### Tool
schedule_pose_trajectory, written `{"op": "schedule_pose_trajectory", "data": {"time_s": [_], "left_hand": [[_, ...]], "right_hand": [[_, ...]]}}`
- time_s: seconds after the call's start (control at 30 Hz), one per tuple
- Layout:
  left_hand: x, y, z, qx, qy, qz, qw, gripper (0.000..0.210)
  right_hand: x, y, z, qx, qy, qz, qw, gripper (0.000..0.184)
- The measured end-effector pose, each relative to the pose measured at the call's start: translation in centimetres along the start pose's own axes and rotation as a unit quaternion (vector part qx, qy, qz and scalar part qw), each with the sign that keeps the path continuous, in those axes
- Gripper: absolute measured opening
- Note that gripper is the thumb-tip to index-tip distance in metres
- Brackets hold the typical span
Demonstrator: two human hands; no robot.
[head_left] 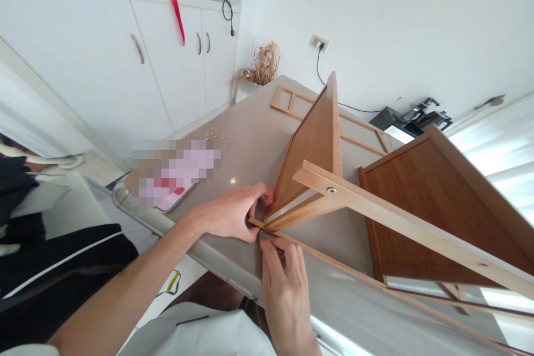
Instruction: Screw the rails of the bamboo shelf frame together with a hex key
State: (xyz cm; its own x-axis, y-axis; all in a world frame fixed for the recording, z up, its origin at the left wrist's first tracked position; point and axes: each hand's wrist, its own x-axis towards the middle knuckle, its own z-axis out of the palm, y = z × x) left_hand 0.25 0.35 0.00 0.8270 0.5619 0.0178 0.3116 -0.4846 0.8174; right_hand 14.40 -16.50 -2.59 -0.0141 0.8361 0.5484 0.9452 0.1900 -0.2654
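Observation:
My left hand (233, 212) is curled around the near corner of a wooden frame, thumb and fingers gripping the end of a thin wooden strip (317, 251). Just below that joint, my right hand (287, 281) has its fingertips pinched together; a small dark thing shows at the tips, too hidden to name. From the same corner an upright wooden panel (314, 136) stretches away from me. A pale wooden bar (387, 208) with a round metal fitting crosses above it. To the right, a second wooden panel (446, 217) belongs to the same piece.
Several small brass-coloured screws (225, 140) lie on the grey table (246, 147), near a pixelated phone-like object (179, 178). A ladder-shaped wooden frame (287, 101) lies farther back. Dried plants (265, 64) stand at the table's far end, and a black device (411, 117) sits behind the panels.

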Motion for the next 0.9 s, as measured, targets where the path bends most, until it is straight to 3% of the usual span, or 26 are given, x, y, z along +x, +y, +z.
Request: {"op": "schedule_pose_trajectory", "data": {"time_s": [0.27, 0.9], "left_hand": [[-0.09, 0.20, 0.13, -0.010, 0.001, 0.001, 1.000, 0.050], [-0.09, 0.52, -0.16, -0.007, -0.006, -0.009, 1.000, 0.050]], "right_hand": [[-0.37, -0.24, 0.46, -0.003, -0.016, 0.027, 0.999, 0.030], [0.34, -0.68, -0.02, -0.007, -0.007, 0.048, 0.999, 0.020]]}}
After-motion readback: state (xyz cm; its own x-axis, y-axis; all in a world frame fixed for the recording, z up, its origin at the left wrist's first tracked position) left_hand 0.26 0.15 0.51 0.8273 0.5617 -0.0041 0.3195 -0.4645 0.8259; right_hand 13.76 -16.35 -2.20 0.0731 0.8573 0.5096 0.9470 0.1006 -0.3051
